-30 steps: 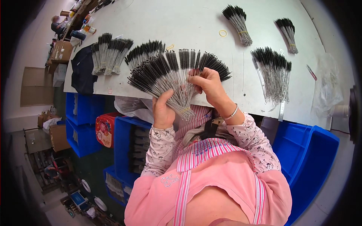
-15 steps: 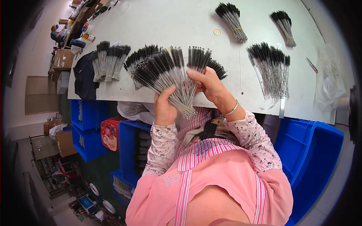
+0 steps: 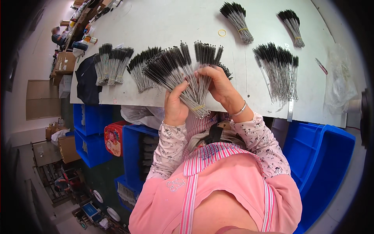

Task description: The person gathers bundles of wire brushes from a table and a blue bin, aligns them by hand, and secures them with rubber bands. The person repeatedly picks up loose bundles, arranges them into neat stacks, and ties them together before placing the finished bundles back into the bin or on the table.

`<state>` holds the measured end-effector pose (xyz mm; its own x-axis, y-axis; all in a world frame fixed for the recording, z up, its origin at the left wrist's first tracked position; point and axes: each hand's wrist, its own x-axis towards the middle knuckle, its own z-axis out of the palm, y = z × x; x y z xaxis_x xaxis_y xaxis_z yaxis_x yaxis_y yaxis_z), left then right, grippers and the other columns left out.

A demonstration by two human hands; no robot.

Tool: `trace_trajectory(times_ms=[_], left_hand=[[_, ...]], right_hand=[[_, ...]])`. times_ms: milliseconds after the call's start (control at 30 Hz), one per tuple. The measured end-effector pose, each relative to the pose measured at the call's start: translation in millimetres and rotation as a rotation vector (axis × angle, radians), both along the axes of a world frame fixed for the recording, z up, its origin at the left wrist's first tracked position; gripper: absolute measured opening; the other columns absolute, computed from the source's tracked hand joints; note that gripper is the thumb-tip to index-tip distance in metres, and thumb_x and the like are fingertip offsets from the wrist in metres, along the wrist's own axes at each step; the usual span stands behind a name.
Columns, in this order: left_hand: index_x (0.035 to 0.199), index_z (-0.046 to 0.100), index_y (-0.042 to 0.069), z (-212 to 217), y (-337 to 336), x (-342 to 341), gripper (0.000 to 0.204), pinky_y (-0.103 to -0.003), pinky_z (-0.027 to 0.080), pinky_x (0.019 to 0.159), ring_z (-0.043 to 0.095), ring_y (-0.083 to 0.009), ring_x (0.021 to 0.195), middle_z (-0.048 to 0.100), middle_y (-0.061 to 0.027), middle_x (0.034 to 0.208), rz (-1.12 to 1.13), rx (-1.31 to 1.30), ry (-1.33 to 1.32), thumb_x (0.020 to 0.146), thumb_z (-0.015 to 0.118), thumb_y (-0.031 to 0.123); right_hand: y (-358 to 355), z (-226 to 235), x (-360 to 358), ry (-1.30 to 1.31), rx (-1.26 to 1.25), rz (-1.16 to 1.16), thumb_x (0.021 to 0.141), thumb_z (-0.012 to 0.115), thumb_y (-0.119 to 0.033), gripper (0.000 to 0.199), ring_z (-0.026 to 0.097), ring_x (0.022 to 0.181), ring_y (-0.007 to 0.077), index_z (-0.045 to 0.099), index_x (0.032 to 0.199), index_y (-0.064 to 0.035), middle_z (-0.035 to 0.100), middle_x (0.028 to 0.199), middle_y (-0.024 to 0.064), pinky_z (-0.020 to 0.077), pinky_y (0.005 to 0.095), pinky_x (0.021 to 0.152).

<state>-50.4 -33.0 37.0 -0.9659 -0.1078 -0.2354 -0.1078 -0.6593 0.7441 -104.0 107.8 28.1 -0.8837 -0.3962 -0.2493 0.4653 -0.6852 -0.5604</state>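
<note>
A fanned bundle of black-bristled wire brushes (image 3: pixel 183 80) is held up over the table's near edge, bristles pointing away from me. A yellow rubber band (image 3: pixel 197 107) circles the wire stems close to their looped ends. My left hand (image 3: pixel 176 103) grips the bundle from the left side. My right hand (image 3: pixel 219 84) is closed around the brushes on the right, thumb across the stems, with a gap splitting the fan between the hands. Behind it lie more loose brushes (image 3: pixel 142 70), partly hidden by the bundle.
Banded brush bundles (image 3: pixel 113 64) lie on dark cloth (image 3: pixel 86 80) at the left; others (image 3: pixel 238 23) are at the back right. A loose brush pile (image 3: pixel 276 72) covers a metal ruler (image 3: pixel 290 111). A rubber band (image 3: pixel 222 32), tweezers (image 3: pixel 321 66) and blue crates (image 3: pixel 311 152) are around.
Both hands have shifted slightly with the bundle, the left one up and rightward. The right-hand part of the fan has spread wider, its bristles now leaning more to the right.
</note>
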Motion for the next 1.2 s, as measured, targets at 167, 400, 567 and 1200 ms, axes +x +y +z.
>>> trace_trajectory(times_ms=[167,400,567,1200], left_hand=[[0.114,0.054,0.001,1.3,3.8,-0.6,0.033,-0.034,0.048,0.088,0.059,-0.0202,0.1,0.06,-0.0085,0.11,-0.021,0.001,-0.007,0.081,0.055,-0.002],[0.114,0.054,0.002,0.6,8.2,-2.8,0.034,-0.034,0.049,0.088,0.06,-0.0202,0.099,0.06,-0.0084,0.109,-0.003,0.012,-0.015,0.081,0.055,-0.003],[0.114,0.054,0.001,2.8,9.2,-3.1,0.033,-0.034,0.049,0.088,0.06,-0.0206,0.099,0.06,-0.0086,0.109,-0.004,0.042,-0.013,0.081,0.055,-0.004],[0.112,0.057,0.002,-8.8,10.5,-8.9,0.029,-0.035,0.05,0.087,0.061,-0.0206,0.097,0.062,-0.0081,0.106,-0.025,0.049,-0.007,0.083,0.055,-0.001]], right_hand=[[0.1,-0.2,-1.3,0.044,0.048,0.036,0.076,0.066,-0.006,0.012,0.057,0.064,0.0106,0.063,0.086,0.001,0.063,0.08,0.0048,0.0471,0.025,0.06],[5.2,-7.7,-7.3,0.004,-0.081,0.048,0.077,0.066,-0.005,0.019,0.064,0.077,0.0176,0.062,0.094,0.0014,0.066,0.087,0.0089,0.0519,0.0295,0.073],[3.0,2.6,-4.9,-0.009,-0.093,0.017,0.076,0.065,0.0,0.012,0.064,0.072,0.0168,0.063,0.087,0.0035,0.065,0.085,0.0095,0.0527,0.0291,0.065],[8.4,2.8,-12.2,0.052,-0.012,0.083,0.077,0.068,-0.003,0.015,0.066,0.075,0.0209,0.063,0.091,0.0,0.065,0.082,0.0089,0.0559,0.0327,0.071]])
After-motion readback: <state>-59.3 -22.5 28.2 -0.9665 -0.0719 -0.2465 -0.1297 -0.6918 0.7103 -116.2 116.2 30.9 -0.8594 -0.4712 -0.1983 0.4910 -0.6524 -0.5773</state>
